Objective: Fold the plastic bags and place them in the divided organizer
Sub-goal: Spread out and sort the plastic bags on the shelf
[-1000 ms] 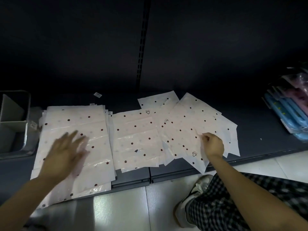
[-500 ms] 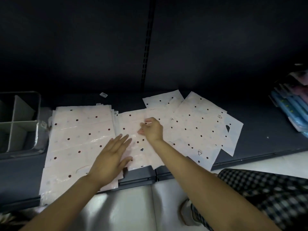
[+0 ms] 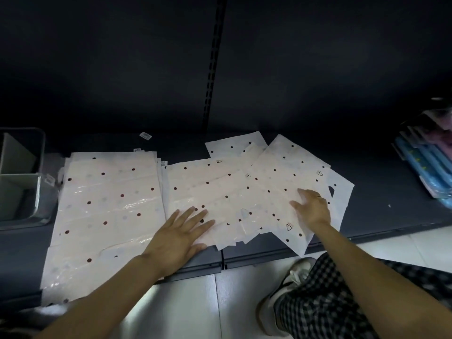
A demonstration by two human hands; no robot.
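Dotted plastic bags [image 3: 220,192] are being pressed flat on the dark shelf [image 3: 381,192] by the left hand [image 3: 179,237] and right hand [image 3: 311,207], fingers straight, nothing gripped; divided organizer [image 3: 22,177] is being left at the shelf's left end.

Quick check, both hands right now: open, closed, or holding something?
Left hand: open, flat on the middle bags.
Right hand: open, fingers spread on the right bags, holding nothing.

Both arms reach forward, bare. Left hand [image 3: 182,234] lies flat, palm down, fingers straight and spread, pointing up-right. Right hand [image 3: 311,206] is also palm down, fingers extended and slightly blurred, pointing up-left, with a ring on one finger.
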